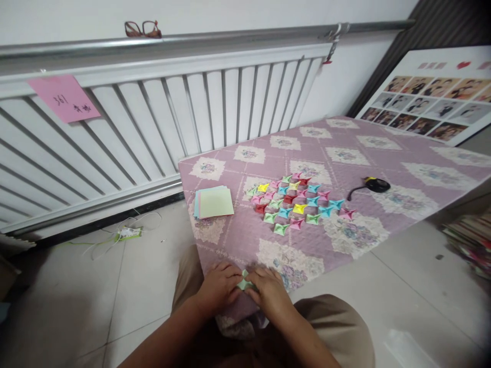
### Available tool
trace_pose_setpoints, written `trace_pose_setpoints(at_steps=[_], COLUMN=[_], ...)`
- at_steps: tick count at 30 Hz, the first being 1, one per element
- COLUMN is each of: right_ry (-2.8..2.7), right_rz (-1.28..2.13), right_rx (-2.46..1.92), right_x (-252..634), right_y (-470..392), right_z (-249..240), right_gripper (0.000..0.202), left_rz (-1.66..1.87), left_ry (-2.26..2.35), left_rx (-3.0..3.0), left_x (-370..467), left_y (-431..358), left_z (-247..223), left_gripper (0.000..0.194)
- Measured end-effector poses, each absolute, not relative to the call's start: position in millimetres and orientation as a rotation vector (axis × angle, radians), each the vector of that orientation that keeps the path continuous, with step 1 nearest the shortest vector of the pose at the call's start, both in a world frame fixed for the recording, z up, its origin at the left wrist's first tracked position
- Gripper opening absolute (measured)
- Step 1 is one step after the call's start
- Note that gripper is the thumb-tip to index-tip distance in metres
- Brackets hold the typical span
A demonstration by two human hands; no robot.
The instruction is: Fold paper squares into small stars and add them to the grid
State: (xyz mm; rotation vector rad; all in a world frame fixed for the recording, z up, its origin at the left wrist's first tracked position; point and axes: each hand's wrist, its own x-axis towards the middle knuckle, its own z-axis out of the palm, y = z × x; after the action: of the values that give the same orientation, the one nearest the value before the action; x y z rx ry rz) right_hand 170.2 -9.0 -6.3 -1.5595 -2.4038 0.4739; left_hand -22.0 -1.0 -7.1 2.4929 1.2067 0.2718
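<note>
At the near edge of the table, a small piece of pale green folded paper point(244, 280) lies between my hands. My left hand point(220, 286) grips its left side with curled fingers. On the other side, my right hand point(268, 291) has thumb and fingers closed on the paper. My fingers hide part of its folds. Farther up the cloth sit rows of small folded paper stars point(300, 208) in green, pink, red, yellow and blue. Left of them lies a stack of square paper sheets point(216, 203), pale yellow on top, with pink and light blue edges showing beneath.
A purple flowered tablecloth point(245, 240) covers the table. Toward the right lies a black object with a cord point(378, 184). A white radiator point(226, 102) runs behind, with eyeglasses point(143, 29) on the pipe above. A photo board point(433, 97) leans at the far right.
</note>
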Motion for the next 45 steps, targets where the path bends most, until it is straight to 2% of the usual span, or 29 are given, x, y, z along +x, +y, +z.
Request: trace_pose_setpoints(at_steps=[3,7,15,21,25,35,41,45], right_ry=[-2.432,-2.479,-2.438,-2.348,-2.064,-1.244,-1.07,-1.074], right_rz=[0.475,0.256,0.101,0.182,0.554,1.453,1.64,1.648], right_rx=[-1.546,-1.458,-1.426,-1.46,-1.485,-1.448,-1.373,-1.252], right_x=[171,168,161,163,159,150,147,146], right_y=[-8,-9,-14,-8,-7,-14,-20,-18], right_z=[-5,-10,-19,-6,9,23,30,36], right_gripper=[0.012,0.006,0.016,0.018,0.02,0.031,0.032,0.027], left_rz=[0.261,0.253,0.32,0.816,0.918,0.961,0.928,0.912], left_ry=[1.198,1.224,1.232,1.276,1.317,0.992,1.091,1.045], left_rx=[2.5,2.495,2.399,1.925,1.486,1.117,0.975,0.961], left_x=[-22,-21,-21,-26,-19,-2,-3,-4], left_y=[0,1,1,-4,-11,-18,-17,-19], left_z=[-8,-10,-13,-19,-14,11,19,25], left_gripper=[0.023,0.02,0.02,0.038,0.041,0.035,0.026,0.029])
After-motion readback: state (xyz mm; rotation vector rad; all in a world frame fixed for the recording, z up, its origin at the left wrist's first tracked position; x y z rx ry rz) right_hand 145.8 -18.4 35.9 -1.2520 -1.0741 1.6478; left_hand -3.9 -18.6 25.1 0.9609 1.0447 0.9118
